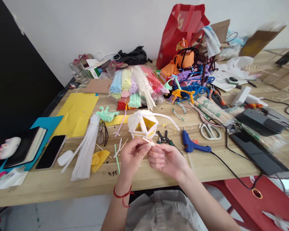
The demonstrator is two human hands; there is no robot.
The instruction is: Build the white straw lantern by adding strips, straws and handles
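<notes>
My left hand (135, 155) and my right hand (168, 160) meet above the table's front edge. Fingertips of both are pinched on a short cream stick (147, 141) with a fuzzy whitish piece around its near end; the fingers partly hide it. Just behind them stands a small lantern-like frame of white pipe cleaners (139, 118) with yellow panels, one long strand reaching out to the right. Wire strippers (165, 138) lie behind my right hand. A blue glue gun (195, 144) rests farther right. Left of my left hand are a yellow paper piece (100, 160) and a green strip (117, 158).
White pipe cleaners (85, 154), glasses (103, 133) and a phone (51, 151) lie left. Bundled coloured pipe cleaners (135, 85) and a red bag (180, 35) stand behind. Scissors (210, 132), a black cord (231, 170) and a red stool (252, 199) are right.
</notes>
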